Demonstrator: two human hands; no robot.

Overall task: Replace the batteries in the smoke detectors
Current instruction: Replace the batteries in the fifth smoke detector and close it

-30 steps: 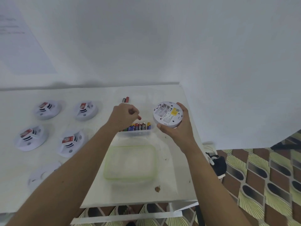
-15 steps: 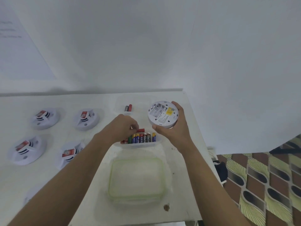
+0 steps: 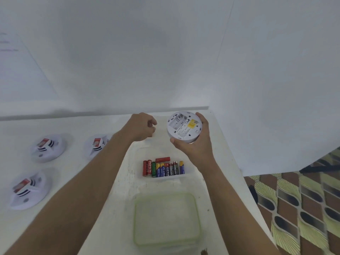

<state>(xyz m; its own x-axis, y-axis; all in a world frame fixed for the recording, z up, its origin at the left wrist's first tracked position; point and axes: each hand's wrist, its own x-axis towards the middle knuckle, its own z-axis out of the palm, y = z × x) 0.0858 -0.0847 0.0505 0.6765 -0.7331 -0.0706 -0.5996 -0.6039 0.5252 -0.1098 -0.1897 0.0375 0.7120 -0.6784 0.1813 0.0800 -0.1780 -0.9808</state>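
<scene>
so since half a second back the left hand (image 3: pixel 141 127) had left the batteries (image 3: pixel 163 169) and gone up past the far end of the tray (image 3: pixel 166 178), ending just left of the detector (image 3: pixel 184 127). the view had dipped too, so the table (image 3: pixel 73 126) filled more of the shot. left fingers were curled in tight, and i couldn't tell if they pinched anything. the right hand (image 3: pixel 195 144) held the detector up over the table's far right corner, thumb under the near rim, fingers wrapped round the far side, back facing the camera. its battery slot (image 3: pixel 177 120) was open and looked empty, with a yellow sticker (image 3: pixel 192 124) beside it. the batteries lay side by side along the tray's near wall, with one red battery (image 3: pixel 162 159) crosswise behind them. a green-rimmed tub (image 3: pixel 166 218) sat nearer, just below the tray. three other detectors (image 3: pixel 48 147) lay on the left of the table, one partly hidden behind the left arm. patterned floor (image 3: pixel 303 208) showed on the right.
</scene>
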